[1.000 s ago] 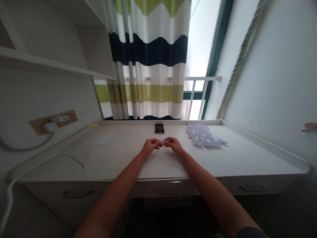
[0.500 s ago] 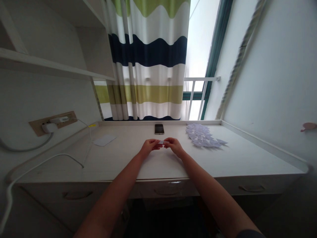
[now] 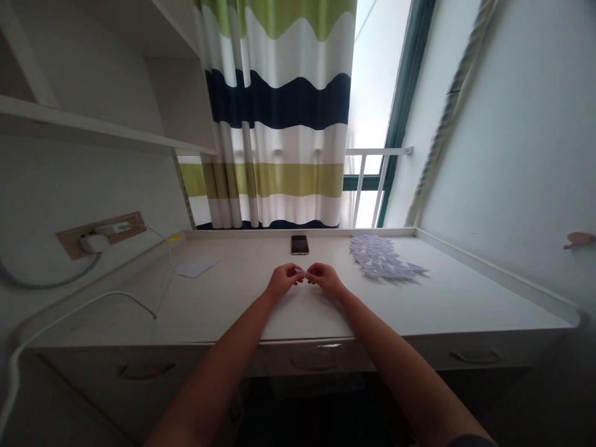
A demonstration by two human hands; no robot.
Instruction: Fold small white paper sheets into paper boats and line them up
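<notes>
A small piece of white folded paper (image 3: 302, 271) is pinched between my two hands over the middle of the desk. My left hand (image 3: 284, 279) grips its left side with thumb and fingers closed. From the other side, my right hand (image 3: 325, 277) holds it the same way, the fingertips of both hands nearly meeting. Most of the paper is hidden by the fingers. To the right lies a pile of pointed folded paper pieces (image 3: 382, 256). Flat on the left part of the desk are some white paper sheets (image 3: 196, 266).
A dark phone (image 3: 300, 244) lies just beyond my hands. A white cable (image 3: 116, 293) runs over the desk's left side, near plugs in a wall socket (image 3: 100, 234). Raised borders edge the white desk (image 3: 233, 310). A striped curtain (image 3: 279, 143) hangs behind.
My hands have drawn slightly closer together, and the paper between them shows less and is tilted differently. The camera view has shifted slightly. The pile and phone stay put.
</notes>
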